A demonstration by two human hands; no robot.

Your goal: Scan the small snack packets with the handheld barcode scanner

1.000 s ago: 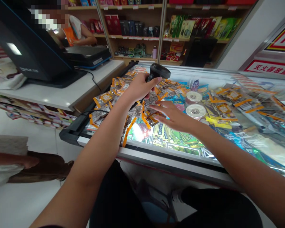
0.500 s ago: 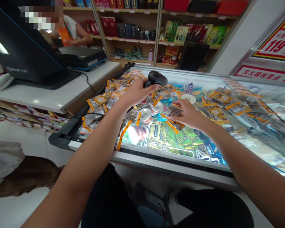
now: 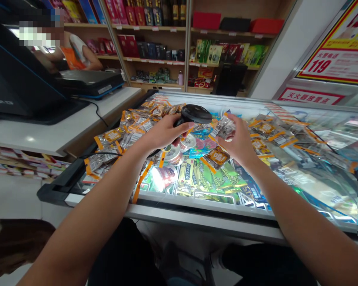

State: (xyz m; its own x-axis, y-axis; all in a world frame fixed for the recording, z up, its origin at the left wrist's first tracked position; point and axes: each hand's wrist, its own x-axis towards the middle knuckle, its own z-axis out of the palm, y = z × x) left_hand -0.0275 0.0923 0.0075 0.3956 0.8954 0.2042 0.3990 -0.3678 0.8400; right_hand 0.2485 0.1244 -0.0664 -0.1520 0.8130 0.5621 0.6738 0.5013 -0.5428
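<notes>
My left hand [image 3: 166, 133] is wrapped round the handle of a black barcode scanner [image 3: 196, 114], its wide head tilted over the glass. To the right, my right hand [image 3: 236, 137] grips a small clear snack packet [image 3: 223, 126] with orange edges between thumb and fingers. Just below that hand another orange-edged packet [image 3: 216, 158] lies on the freezer's glass top. Many similar packets [image 3: 134, 129] are heaped left of the scanner, and more packets [image 3: 265, 126] are spread to the right. Tubs [image 3: 164, 176] and green bags [image 3: 217, 174] show under the glass.
A white counter [image 3: 113, 107] at the left carries a black scale with a screen [image 3: 89, 81]. Behind it stands a person in an orange garment [image 3: 71, 57]. Goods fill the shelves [image 3: 155, 55] at the back. A cable [image 3: 100, 154] runs over the freezer's left edge.
My right hand has lifted a packet up and toward the scanner; another packet now shows below it. The scanner head has tipped a little, and the view has shifted slightly.
</notes>
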